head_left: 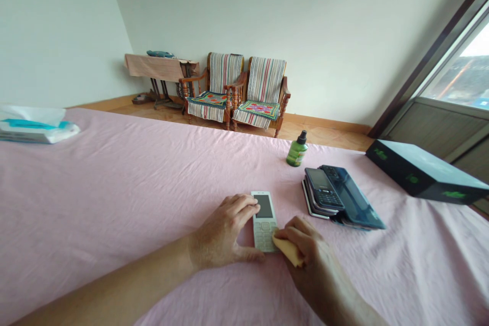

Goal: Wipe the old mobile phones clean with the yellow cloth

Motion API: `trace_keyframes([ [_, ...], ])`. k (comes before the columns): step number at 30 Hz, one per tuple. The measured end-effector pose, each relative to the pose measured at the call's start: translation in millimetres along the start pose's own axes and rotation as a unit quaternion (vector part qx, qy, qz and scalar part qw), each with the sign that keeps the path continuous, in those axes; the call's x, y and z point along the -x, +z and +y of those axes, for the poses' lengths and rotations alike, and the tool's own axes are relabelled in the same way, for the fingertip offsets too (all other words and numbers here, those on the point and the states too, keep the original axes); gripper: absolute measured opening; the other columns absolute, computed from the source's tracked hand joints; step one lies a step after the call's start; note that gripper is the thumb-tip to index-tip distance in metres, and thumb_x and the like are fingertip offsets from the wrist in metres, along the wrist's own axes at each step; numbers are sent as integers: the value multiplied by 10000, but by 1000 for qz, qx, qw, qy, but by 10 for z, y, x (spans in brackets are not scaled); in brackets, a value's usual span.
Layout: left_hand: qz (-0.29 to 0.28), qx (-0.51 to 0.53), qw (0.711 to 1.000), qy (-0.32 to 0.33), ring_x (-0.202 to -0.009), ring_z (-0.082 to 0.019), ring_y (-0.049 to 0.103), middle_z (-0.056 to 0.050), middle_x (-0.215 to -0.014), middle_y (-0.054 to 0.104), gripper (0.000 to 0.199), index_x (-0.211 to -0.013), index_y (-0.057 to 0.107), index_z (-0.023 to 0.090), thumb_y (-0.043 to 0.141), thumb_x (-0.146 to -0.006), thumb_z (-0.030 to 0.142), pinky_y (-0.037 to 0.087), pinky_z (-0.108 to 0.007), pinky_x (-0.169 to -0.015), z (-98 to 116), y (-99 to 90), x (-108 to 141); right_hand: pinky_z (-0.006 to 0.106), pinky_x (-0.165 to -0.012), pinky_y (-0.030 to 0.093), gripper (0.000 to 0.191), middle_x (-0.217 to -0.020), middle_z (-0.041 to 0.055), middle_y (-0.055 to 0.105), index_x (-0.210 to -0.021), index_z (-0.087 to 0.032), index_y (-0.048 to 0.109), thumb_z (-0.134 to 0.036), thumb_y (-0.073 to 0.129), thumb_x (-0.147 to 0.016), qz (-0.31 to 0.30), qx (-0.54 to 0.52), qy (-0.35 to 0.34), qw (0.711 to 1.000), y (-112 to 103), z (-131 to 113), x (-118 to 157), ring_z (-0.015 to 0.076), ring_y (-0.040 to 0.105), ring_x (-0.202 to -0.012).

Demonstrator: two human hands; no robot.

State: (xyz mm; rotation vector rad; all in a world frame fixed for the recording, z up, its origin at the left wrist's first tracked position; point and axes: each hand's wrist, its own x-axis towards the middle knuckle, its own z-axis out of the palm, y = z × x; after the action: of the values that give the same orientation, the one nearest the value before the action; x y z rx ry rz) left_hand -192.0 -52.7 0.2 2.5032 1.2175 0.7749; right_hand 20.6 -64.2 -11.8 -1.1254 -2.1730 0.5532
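Observation:
A white keypad mobile phone [265, 226] lies face up on the pink cloth, its dark screen at the far end. My left hand [225, 229] steadies it, fingertips on the upper left edge beside the screen and thumb at the bottom edge. In my right hand [307, 247] is a folded yellow cloth [289, 250], pinched between the fingers and pressed to the lower right side of the keypad. Part of the cloth is hidden under those fingers. To the right lies a stack of phones with a dark keypad phone [324, 188] on top.
Beside the stack lie dark blue glossy tablet-like devices [357, 198]. Behind it stands a green spray bottle [297, 152]. A black box [424, 173] sits at the far right, a tissue pack [42, 130] at the far left. Two wooden chairs [263, 81] stand beyond the pink-covered surface [133, 178].

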Motion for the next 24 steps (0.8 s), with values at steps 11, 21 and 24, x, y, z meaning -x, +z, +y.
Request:
trace_keyframes([
  [11, -4, 3, 1000, -2, -1196, -318, 486, -149, -1243, 555, 755, -1228, 555, 143, 830, -622, 499, 401, -466, -1028, -6, 3, -3, 276, -655, 372, 198, -787, 30, 569, -798, -193, 686, -40, 573, -853, -20, -7, -11, 1000, 40, -69, -57, 169, 527, -764],
  [21, -9, 9, 1000, -11, -1190, -310, 488, -133, -1233, 558, 695, -1220, 557, 158, 845, -618, 353, 393, -458, -1032, 4, 11, -8, 280, -676, 386, 207, -800, 29, 582, -725, -199, 669, -70, 584, -863, -38, 16, -23, 999, 84, -245, -133, 174, 522, -782],
  [24, -3, 14, 1000, -7, -1181, -299, 495, -133, -1225, 559, 659, -1212, 558, 152, 829, -633, 312, 394, -443, -1034, 11, 11, -13, 282, -678, 389, 202, -809, 28, 583, -753, -215, 678, -88, 578, -873, -41, 14, -37, 998, 88, -274, -142, 174, 526, -783],
])
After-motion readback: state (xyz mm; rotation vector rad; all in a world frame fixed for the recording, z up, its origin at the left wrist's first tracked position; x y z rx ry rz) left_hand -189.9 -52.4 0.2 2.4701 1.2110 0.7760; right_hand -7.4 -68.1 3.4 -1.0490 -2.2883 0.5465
